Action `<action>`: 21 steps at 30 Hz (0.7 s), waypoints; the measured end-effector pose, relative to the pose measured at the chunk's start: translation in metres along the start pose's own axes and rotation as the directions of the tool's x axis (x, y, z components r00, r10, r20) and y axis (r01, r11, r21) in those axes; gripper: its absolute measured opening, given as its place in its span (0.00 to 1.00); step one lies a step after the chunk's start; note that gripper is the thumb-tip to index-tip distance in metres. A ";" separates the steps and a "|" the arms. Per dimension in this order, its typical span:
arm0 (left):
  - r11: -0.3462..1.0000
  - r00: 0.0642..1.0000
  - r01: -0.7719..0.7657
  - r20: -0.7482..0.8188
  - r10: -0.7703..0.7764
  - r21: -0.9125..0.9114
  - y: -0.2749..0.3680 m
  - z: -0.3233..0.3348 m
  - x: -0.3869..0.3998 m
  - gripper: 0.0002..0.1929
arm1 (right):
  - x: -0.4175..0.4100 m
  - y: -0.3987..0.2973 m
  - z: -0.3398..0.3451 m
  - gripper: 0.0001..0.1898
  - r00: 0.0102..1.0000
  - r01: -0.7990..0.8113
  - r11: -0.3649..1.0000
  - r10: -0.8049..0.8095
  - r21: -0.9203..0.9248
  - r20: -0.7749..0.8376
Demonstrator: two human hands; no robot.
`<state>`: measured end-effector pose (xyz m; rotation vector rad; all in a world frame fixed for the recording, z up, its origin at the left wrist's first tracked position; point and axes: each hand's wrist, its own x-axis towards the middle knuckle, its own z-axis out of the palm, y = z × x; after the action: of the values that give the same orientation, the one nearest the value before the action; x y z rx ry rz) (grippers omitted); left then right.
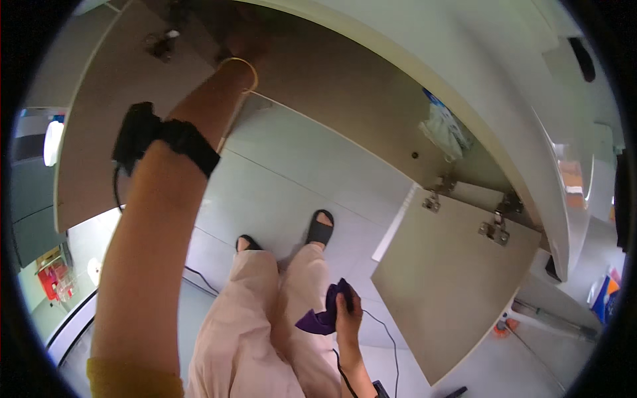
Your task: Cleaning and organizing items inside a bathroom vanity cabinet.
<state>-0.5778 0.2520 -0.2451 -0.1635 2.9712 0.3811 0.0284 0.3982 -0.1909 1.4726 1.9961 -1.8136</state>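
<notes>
My left arm (pixel 149 214), with a black strap (pixel 186 142) and a yellow bangle (pixel 255 74), reaches into a low cabinet (pixel 338 74) under a white basin. Past the wrist, my left hand (pixel 246 47) is lost in shadow, so its fingers and anything in them do not show. Lower down, near my right leg, my right hand (pixel 350 316) grips a bunched purple cloth (pixel 321 318), one corner of which hangs loose to the left.
Both cabinet doors stand open: the left door (pixel 89 164) beside my arm, the right door (pixel 458 283) on metal hinges (pixel 494 231). A plastic bag (pixel 445 129) is inside the cabinet at right. Cleaning poles (pixel 552 323) lie beyond the right door. A thin cable (pixel 390 338) trails near my right hand.
</notes>
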 end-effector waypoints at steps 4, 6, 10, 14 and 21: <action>0.998 0.982 -0.059 -0.177 0.064 0.032 0.006 0.002 -0.013 0.45 | 0.002 -0.014 0.001 0.20 0.999 -0.052 0.998 0.053 -0.030 0.002; 0.987 0.927 -0.148 -0.339 0.161 0.063 0.028 0.000 -0.040 0.45 | 0.001 -0.016 -0.004 0.20 0.998 -0.063 0.998 0.063 0.007 -0.013; 0.809 0.804 -0.578 -0.247 0.541 -0.111 0.117 0.010 -0.128 0.45 | -0.004 -0.013 -0.010 0.20 1.000 -0.014 0.996 0.015 -0.088 0.009; 0.509 0.517 -0.852 -0.040 0.855 -0.126 0.230 0.045 -0.191 0.45 | -0.005 -0.007 -0.014 0.19 0.989 0.129 0.985 -0.120 -0.112 0.081; 0.482 0.495 -0.862 0.053 0.867 0.158 0.263 0.060 -0.186 0.46 | -0.003 -0.002 -0.036 0.20 0.997 0.051 0.992 -0.057 -0.112 -0.053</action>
<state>-0.4201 0.5367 -0.2100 1.4364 2.8205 0.1997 0.0473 0.4259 -0.1767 1.4671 2.1455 -1.6679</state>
